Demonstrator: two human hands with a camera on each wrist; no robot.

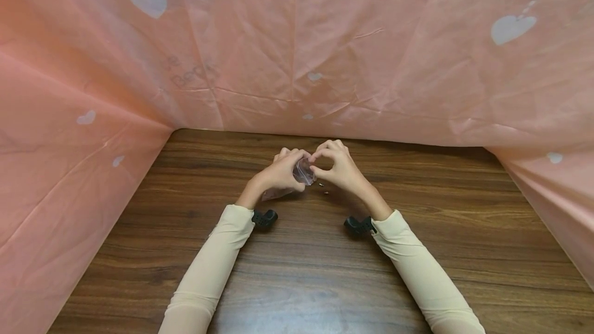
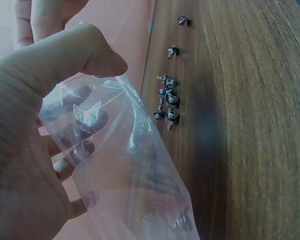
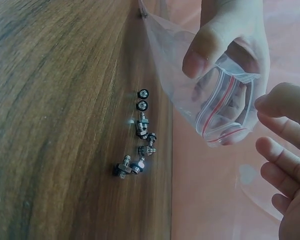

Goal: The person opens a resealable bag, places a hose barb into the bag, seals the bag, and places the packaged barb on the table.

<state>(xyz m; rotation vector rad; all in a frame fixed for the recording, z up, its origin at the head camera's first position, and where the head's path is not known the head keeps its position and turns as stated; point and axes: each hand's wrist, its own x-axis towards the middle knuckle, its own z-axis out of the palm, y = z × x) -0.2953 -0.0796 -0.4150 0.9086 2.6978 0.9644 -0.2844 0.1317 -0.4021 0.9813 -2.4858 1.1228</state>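
Observation:
My left hand (image 1: 281, 171) grips a clear zip bag (image 1: 303, 173), the thumb on one side and fingers behind the film. In the right wrist view the bag (image 3: 225, 107) has its mouth, with red zip lines, spread wide and facing my right hand (image 3: 295, 150). That hand's fingers are loosely curved with nothing between them, one fingertip right at the bag's rim. Several small metal fittings (image 2: 171, 102) with hex nuts and dark rings lie on the table below the hands. Another small fitting (image 3: 142, 13) shows by the bag's bottom corner.
The wood-grain table (image 1: 297, 262) ends at a pink sheet (image 1: 297, 55) with white hearts, hanging at the back and both sides. A black wrist mount (image 1: 265, 219) sits on the left wrist, and another black mount (image 1: 358, 226) on the right.

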